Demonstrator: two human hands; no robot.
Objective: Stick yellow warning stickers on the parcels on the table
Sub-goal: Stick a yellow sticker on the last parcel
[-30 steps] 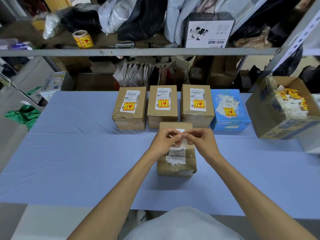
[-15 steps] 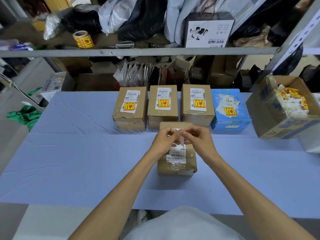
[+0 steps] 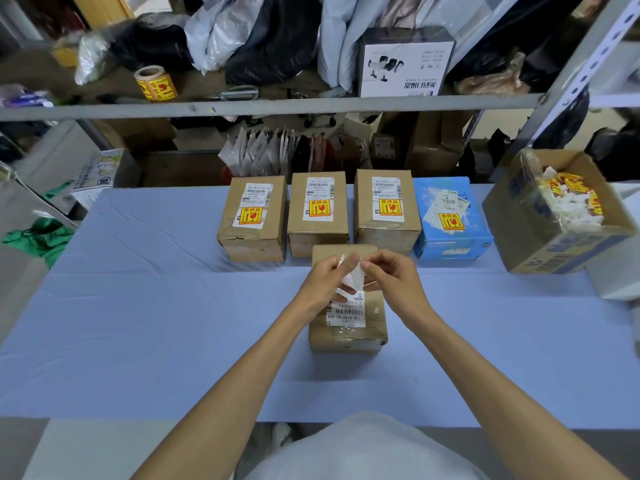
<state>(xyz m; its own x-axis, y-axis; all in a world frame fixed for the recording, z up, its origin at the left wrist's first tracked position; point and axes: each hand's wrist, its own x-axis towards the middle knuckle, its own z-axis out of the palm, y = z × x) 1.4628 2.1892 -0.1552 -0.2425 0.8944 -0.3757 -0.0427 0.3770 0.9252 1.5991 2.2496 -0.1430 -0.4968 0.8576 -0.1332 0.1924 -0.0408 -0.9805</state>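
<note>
A brown parcel (image 3: 374, 327) with a white shipping label lies in front of me on the blue table (image 3: 138, 323). Just above it, my left hand (image 3: 323, 280) and my right hand (image 3: 393, 278) both pinch a small white sticker sheet (image 3: 353, 278), seen from its white back. Behind stand three brown parcels (image 3: 254, 220), (image 3: 318, 209), (image 3: 386, 206) and a blue parcel (image 3: 450, 216), each bearing a yellow warning sticker.
An open carton (image 3: 554, 251) holding white backing scraps and yellow stickers stands at the right. A roll of yellow stickers (image 3: 156, 83) sits on the shelf above, behind a grey rail (image 3: 277, 107). White packets stand in a row behind the parcels.
Both hands stayed over the front parcel. The white sheet between the fingertips has been pulled further apart and now hangs lower and more curled.
</note>
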